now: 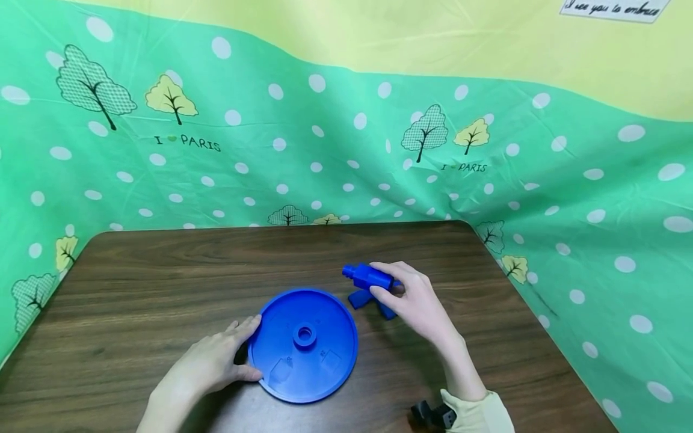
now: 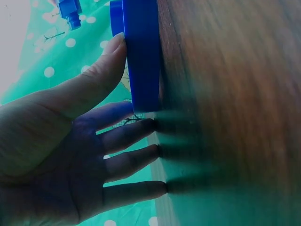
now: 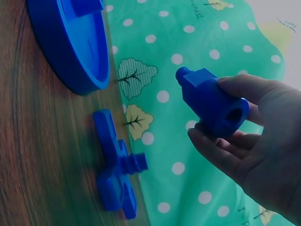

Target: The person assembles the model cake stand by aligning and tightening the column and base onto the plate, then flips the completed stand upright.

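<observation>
A round blue plastic disc (image 1: 330,319) with a raised rim and a hollow central hub lies on the table. My left hand (image 1: 213,364) is at its left side, thumb and index finger touching the rim and the other fingers spread straight, tips near the tabletop. My right hand (image 1: 419,300) pinches a blue plastic connector (image 1: 367,276) between thumb and fingers. This connector has a narrow ridged stub at one end and a round hole (image 3: 233,117) at the other. Below it, a blue cross-shaped piece (image 3: 113,174) with a ridged peg rests on the table.
The brown wooden table (image 1: 162,270) is bordered at the back and right by a green dotted cloth (image 1: 335,132). A black object (image 1: 433,415) shows beside my right sleeve near the front. Shallow square outlines mark the disc's face.
</observation>
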`<move>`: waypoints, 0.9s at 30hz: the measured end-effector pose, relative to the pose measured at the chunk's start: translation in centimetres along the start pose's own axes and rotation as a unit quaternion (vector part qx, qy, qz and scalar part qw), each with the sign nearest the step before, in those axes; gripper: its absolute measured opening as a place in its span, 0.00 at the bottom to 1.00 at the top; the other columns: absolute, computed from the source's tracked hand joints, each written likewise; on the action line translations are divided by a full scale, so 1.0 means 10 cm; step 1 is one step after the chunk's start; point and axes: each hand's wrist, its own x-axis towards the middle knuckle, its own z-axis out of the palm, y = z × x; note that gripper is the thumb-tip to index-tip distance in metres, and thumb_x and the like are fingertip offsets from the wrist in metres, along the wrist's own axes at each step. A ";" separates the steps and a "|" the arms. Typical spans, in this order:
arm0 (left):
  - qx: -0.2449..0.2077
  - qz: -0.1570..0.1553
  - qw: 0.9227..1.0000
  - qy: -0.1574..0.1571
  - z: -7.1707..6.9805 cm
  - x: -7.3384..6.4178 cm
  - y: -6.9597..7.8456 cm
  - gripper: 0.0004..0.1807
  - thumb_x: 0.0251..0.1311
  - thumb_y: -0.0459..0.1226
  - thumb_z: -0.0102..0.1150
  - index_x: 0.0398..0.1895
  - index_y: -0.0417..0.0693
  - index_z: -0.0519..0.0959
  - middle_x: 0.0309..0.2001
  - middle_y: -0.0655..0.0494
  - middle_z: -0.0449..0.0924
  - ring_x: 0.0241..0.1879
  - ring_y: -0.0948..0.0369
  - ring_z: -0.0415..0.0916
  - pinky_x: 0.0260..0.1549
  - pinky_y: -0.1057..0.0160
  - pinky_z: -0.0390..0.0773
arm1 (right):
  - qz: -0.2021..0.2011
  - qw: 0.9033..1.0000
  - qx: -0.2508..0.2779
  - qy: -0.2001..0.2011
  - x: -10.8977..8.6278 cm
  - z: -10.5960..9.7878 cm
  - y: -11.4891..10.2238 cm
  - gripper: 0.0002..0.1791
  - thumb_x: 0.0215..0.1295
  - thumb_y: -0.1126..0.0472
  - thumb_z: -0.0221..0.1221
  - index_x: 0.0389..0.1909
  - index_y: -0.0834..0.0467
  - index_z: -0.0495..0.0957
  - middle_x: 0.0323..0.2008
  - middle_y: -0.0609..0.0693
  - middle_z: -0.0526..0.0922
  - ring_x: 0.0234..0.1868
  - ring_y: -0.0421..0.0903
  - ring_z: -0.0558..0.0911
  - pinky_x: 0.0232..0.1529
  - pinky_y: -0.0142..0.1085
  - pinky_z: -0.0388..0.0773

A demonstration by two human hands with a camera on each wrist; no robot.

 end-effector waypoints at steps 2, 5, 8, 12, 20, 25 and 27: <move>0.007 0.012 1.000 0.008 -0.01 0.00 -0.02 0.55 0.46 0.59 0.77 0.77 0.46 0.67 0.73 0.36 0.70 0.69 0.33 0.70 0.62 0.29 0.72 | -0.004 1.000 0.001 0.001 0.00 0.02 -0.02 0.22 0.68 0.52 0.68 0.63 0.46 0.81 0.54 0.49 0.86 0.51 0.46 0.85 0.48 0.39 0.87; 0.015 0.023 0.999 0.016 -0.01 0.01 -0.04 0.53 0.48 0.58 0.76 0.75 0.45 0.69 0.72 0.38 0.72 0.69 0.35 0.72 0.62 0.31 0.73 | -0.010 1.000 0.010 0.003 0.01 0.05 -0.07 0.21 0.68 0.53 0.68 0.61 0.47 0.82 0.54 0.50 0.86 0.51 0.47 0.86 0.49 0.42 0.88; 0.020 0.024 0.999 0.019 -0.02 0.01 -0.06 0.52 0.48 0.58 0.76 0.75 0.46 0.70 0.72 0.39 0.73 0.69 0.36 0.73 0.62 0.32 0.74 | -0.007 1.000 0.026 0.000 0.00 0.08 -0.12 0.21 0.68 0.53 0.68 0.61 0.46 0.82 0.54 0.50 0.86 0.50 0.47 0.86 0.49 0.43 0.88; 0.019 0.021 0.999 0.019 -0.02 0.01 -0.06 0.52 0.47 0.58 0.77 0.75 0.47 0.70 0.72 0.40 0.73 0.69 0.36 0.72 0.62 0.31 0.73 | 0.006 0.999 0.049 -0.003 -0.01 0.13 -0.18 0.20 0.68 0.53 0.68 0.60 0.45 0.82 0.53 0.49 0.86 0.50 0.47 0.86 0.49 0.41 0.88; 0.015 0.011 1.000 0.019 -0.01 -0.01 -0.04 0.52 0.47 0.57 0.78 0.75 0.48 0.70 0.72 0.40 0.72 0.69 0.36 0.72 0.62 0.29 0.73 | -0.006 0.997 0.074 0.027 0.00 0.28 -0.34 0.26 0.63 0.54 0.71 0.62 0.42 0.79 0.54 0.47 0.86 0.48 0.44 0.85 0.45 0.41 0.87; 0.018 0.000 1.000 0.015 -0.02 -0.01 -0.03 0.52 0.47 0.58 0.77 0.76 0.49 0.69 0.72 0.40 0.72 0.69 0.36 0.72 0.60 0.28 0.73 | -0.012 0.995 0.094 0.038 0.00 0.38 -0.43 0.28 0.61 0.55 0.73 0.62 0.41 0.78 0.49 0.47 0.86 0.45 0.44 0.86 0.45 0.45 0.88; 0.021 -0.001 1.000 0.016 -0.02 -0.01 -0.02 0.53 0.47 0.59 0.77 0.76 0.50 0.69 0.72 0.40 0.72 0.69 0.35 0.72 0.59 0.28 0.73 | -0.012 0.994 0.100 0.034 0.00 0.42 -0.47 0.28 0.61 0.54 0.73 0.62 0.41 0.77 0.50 0.47 0.87 0.46 0.45 0.86 0.46 0.44 0.88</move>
